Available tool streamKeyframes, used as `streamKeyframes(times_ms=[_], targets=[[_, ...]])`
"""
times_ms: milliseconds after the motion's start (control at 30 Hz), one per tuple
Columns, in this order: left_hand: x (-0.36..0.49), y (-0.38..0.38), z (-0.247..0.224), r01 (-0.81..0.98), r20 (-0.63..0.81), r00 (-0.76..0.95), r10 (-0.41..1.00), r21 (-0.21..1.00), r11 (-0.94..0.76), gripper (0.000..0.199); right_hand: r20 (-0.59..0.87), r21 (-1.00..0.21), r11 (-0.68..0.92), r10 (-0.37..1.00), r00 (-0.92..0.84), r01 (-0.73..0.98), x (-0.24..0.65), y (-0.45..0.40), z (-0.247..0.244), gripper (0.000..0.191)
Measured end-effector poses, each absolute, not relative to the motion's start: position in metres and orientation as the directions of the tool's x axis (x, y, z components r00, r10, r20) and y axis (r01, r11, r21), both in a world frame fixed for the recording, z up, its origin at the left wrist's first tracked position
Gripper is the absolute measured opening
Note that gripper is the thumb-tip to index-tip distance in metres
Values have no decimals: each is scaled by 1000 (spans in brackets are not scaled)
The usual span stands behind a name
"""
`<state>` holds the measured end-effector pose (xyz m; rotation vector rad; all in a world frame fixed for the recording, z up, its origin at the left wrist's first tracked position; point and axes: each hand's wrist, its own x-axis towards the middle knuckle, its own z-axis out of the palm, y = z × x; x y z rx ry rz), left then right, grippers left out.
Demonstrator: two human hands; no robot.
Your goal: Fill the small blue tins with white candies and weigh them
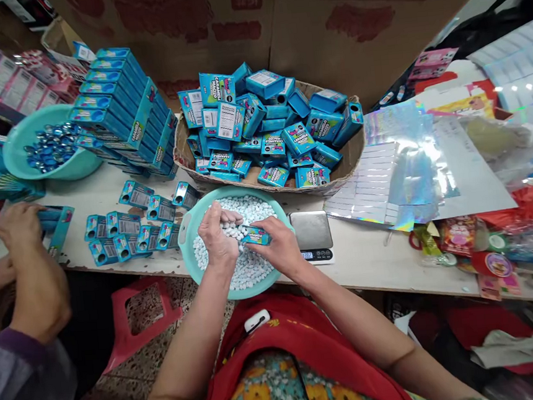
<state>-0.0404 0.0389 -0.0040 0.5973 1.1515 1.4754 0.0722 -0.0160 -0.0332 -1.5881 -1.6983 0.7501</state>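
A turquoise basin (193, 268) full of small pale white-blue candies (245, 275) stands in front of me at the table's edge. Over it, my right hand (277, 244) grips a small blue candy box (256, 236) lying on its side, one end towards my left hand. My left hand (218, 236) is cupped with candies against its fingers, close to that end of the box. Just right of the basin sits a small digital scale (311, 230) with a lit display. To the left, several blue boxes (123, 223) with round cut-outs stand grouped on the table.
A cut-down cardboard carton (340, 184) heaped with blue boxes stands behind the basin. Stacked display trays (123, 113) and a bowl of blue-wrapped sweets (51, 147) are back left. A co-worker's hand (21, 224) works at far left. Shiny sheets (399, 170) lie right.
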Motion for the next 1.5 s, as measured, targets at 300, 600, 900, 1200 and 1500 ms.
streamKeyframes(times_ms=[300,600,900,1200,1500], targets=[[-31,45,-6,-347,-179,-314,932,936,63,50,83,-733,111,994,-74,671,74,-11,-29,34],[-35,49,9,-472,-277,-185,943,866,162,53,70,-787,84,996,-47,612,84,-10,-25,34],[-43,45,-13,-204,-185,-273,944,970,131,47,96,-903,73,995,34,423,96,-13,-14,32],[-87,140,-32,854,213,129,968,473,-218,35,115,-874,-106,903,415,473,189,-59,-38,32],[-21,284,-65,986,-444,-106,890,70,152,98,146,-815,-221,816,559,535,206,-61,-111,50]])
